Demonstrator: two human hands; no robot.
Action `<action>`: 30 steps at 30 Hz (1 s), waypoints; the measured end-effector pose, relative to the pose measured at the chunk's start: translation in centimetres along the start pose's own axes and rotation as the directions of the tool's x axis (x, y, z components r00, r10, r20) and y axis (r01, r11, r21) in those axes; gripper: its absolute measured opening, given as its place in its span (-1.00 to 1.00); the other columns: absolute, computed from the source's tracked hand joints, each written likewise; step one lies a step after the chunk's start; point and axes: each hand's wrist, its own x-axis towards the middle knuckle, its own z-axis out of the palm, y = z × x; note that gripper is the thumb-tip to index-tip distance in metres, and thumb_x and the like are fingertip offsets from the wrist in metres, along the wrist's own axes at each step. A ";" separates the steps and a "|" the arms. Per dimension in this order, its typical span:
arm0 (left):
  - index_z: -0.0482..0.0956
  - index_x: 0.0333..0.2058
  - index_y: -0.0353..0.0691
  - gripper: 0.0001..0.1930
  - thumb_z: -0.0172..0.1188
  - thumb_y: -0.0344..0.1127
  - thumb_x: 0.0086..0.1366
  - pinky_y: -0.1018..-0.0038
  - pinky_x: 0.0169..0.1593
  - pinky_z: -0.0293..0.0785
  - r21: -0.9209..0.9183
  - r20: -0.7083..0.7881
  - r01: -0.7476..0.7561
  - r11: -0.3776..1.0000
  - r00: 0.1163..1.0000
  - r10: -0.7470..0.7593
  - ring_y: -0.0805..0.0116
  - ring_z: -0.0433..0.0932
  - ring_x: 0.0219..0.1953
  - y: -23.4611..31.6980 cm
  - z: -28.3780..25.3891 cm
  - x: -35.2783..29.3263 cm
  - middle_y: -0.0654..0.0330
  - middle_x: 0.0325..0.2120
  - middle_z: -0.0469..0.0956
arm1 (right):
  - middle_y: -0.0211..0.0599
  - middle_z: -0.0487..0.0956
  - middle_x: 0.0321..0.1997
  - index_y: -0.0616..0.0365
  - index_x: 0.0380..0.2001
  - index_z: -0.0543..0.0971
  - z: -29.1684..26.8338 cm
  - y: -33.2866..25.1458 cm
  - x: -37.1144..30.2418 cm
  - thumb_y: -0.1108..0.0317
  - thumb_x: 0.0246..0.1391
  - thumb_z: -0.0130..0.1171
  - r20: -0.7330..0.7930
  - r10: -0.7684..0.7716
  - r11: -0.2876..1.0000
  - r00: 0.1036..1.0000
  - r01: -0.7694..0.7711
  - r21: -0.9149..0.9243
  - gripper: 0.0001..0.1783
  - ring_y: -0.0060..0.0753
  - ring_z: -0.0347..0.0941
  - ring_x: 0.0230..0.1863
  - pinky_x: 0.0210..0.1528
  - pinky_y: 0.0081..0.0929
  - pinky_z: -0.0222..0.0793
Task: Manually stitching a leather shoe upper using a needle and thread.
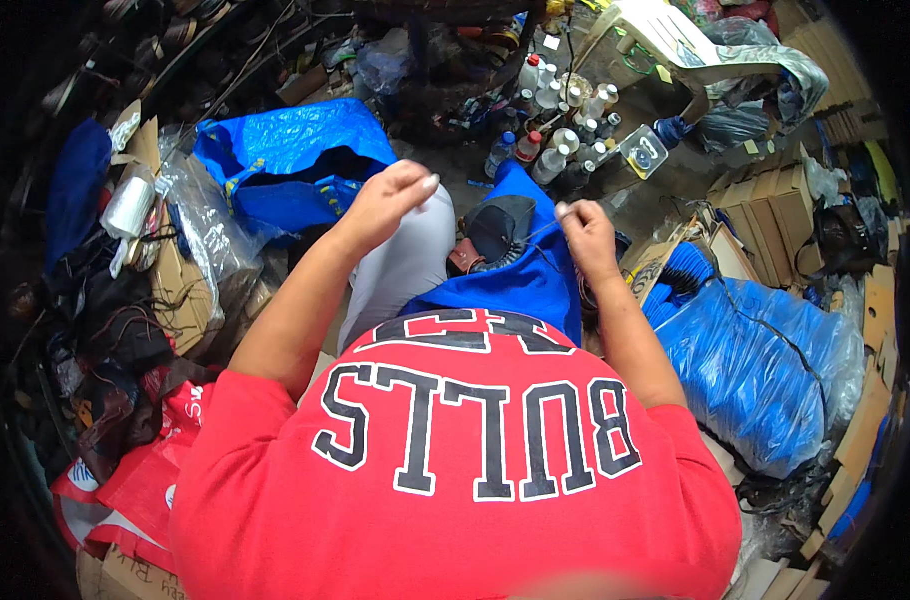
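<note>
On my lap, over a blue cloth (pixel 495 290), lies a dark grey shoe-like piece (pixel 501 225) with a ridged, stitched-looking edge and a pinkish-brown end. To its right, my right hand (pixel 587 238) is closed in a pinch. A thin dark thread (pixel 543 238) appears to run from the piece toward those fingers. My left hand (pixel 390 205) is raised to the left of the piece, above my pale trouser leg, its fingers curled together. Whatever that hand holds, if anything, is too small to make out. Neither hand touches the piece itself.
Several bottles (pixel 553 160) stand ahead, beside a clear container (pixel 643 150). A white plastic chair (pixel 665 40) is at the far right. A blue bag (pixel 285 140) gapes at the left. Cardboard (pixel 770 220) and a plastic-wrapped blue bundle (pixel 755 370) lie to the right.
</note>
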 end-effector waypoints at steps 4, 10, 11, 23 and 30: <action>0.41 -0.52 -0.20 -0.62 -0.21 -0.11 0.38 0.29 0.06 0.30 -0.828 0.103 0.115 0.549 0.993 -0.053 0.17 0.45 -0.02 3.0 3.8 1.0 0.01 -0.23 0.53 | -0.31 0.51 -0.42 0.23 -0.44 0.54 0.9 -1.2 0.7 0.10 0.21 -0.04 0.142 0.308 0.758 0.941 -0.333 0.561 -0.61 -0.39 0.41 -0.38 -0.26 -0.49 0.33; 0.20 -0.74 -0.09 -0.55 -0.14 -0.12 0.36 0.28 -0.10 0.36 -0.968 0.130 0.171 0.183 0.968 -0.217 0.23 0.53 -0.41 2.8 4.9 1.9 0.22 -0.69 0.39 | -0.41 0.36 -0.59 0.06 -0.58 0.41 0.9 -2.2 -0.8 0.01 0.23 -0.15 0.539 0.294 -0.325 0.789 -0.448 0.833 -0.56 -0.42 0.29 -0.51 -0.24 -0.38 0.30; 0.17 -0.74 -0.06 -0.55 -0.12 -0.11 0.35 0.34 -0.23 0.31 -0.951 0.190 0.231 0.206 0.961 -0.200 0.33 0.38 -0.56 0.8 3.9 2.2 0.27 -0.75 0.27 | -0.51 0.14 -0.73 0.01 -0.71 0.26 0.5 -1.8 -0.9 -0.01 0.24 -0.19 0.576 0.184 -0.375 0.796 -0.485 0.790 -0.51 -0.53 0.02 -0.69 -0.42 -0.50 0.15; 0.55 -0.40 -0.28 -0.74 -0.03 -0.23 0.31 0.45 -0.18 0.43 0.235 -0.304 0.196 0.952 0.945 -0.120 0.31 0.53 -0.34 -1.0 -3.5 0.3 0.13 -0.39 0.57 | -0.20 0.52 -0.15 0.15 -0.03 0.48 -8.2 6.3 -2.2 0.31 -0.05 0.18 0.394 0.293 0.952 0.871 -0.229 -0.202 -0.55 -0.22 0.45 -0.08 0.03 -0.41 0.31; 0.49 -0.14 -0.16 -0.57 0.32 -0.26 -0.05 0.25 -0.18 0.44 0.591 0.432 -0.263 0.763 0.902 -0.024 0.01 0.51 -0.23 1.7 7.3 -2.0 0.05 -0.23 0.45 | -0.52 0.36 -0.51 0.01 0.02 0.45 -1.3 -6.7 3.8 0.25 -0.08 0.30 0.622 0.052 0.994 0.782 -0.102 0.046 -0.47 -0.65 0.25 -0.46 -0.43 -0.61 0.19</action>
